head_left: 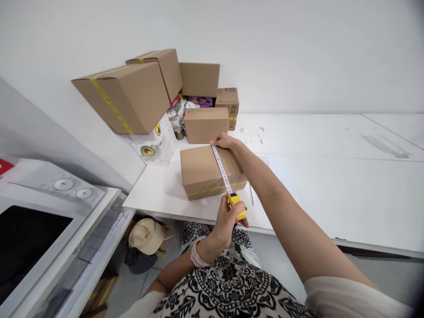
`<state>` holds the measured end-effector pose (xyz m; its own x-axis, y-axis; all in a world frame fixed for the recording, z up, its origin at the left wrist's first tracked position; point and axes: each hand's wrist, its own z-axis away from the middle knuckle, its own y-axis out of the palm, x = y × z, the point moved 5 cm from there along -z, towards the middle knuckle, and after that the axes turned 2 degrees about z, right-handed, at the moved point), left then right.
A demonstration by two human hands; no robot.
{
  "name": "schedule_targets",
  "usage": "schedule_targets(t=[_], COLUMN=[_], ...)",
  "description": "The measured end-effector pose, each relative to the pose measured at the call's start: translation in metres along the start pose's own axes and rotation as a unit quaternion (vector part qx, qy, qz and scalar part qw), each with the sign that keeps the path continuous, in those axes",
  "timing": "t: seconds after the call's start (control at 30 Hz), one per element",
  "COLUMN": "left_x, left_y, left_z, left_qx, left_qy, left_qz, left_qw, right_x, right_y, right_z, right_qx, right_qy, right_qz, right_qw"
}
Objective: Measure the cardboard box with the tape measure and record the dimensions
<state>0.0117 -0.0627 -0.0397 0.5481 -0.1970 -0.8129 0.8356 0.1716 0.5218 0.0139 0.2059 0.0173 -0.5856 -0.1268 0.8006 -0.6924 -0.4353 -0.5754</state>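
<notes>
A closed cardboard box (202, 164) with yellow tape along its near side lies on the white table (331, 190). Across its top runs the pulled-out blade of a tape measure (236, 206). My left hand (227, 218) is wrapped round the yellow case, just off the box's near edge. At the far edge of the box, my right hand (225, 141) pinches the blade's end against the cardboard. A printed paper sheet (265, 160) lies partly under my right forearm, beside the box.
Behind stands a smaller cardboard box (206, 126). To the left, large cardboard boxes (132, 95) rest on a white avocado-print carton (154, 148). A microwave (49, 207) stands at the lower left; a beige cap (147, 235) is below the table.
</notes>
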Motion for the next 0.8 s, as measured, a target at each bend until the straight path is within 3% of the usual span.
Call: schedule_targets(t=[0.3, 0.57, 0.8], left_x=[-0.002, -0.003, -0.002], left_y=[0.003, 0.004, 0.003], left_z=[0.004, 0.005, 0.006], left_qx=[-0.005, -0.008, -0.007], left_qy=[0.009, 0.008, 0.01], left_qz=[-0.005, -0.005, -0.005], left_qw=[1.0, 1.0, 1.0], right_x=[0.032, 0.036, 0.034], right_y=[-0.003, -0.004, -0.004], right_z=[0.03, 0.043, 0.038], right_qx=[-0.001, -0.011, -0.01], right_qy=[0.017, 0.015, 0.01], right_qz=[0.087, 0.076, 0.086], right_qw=[0.996, 0.997, 0.996])
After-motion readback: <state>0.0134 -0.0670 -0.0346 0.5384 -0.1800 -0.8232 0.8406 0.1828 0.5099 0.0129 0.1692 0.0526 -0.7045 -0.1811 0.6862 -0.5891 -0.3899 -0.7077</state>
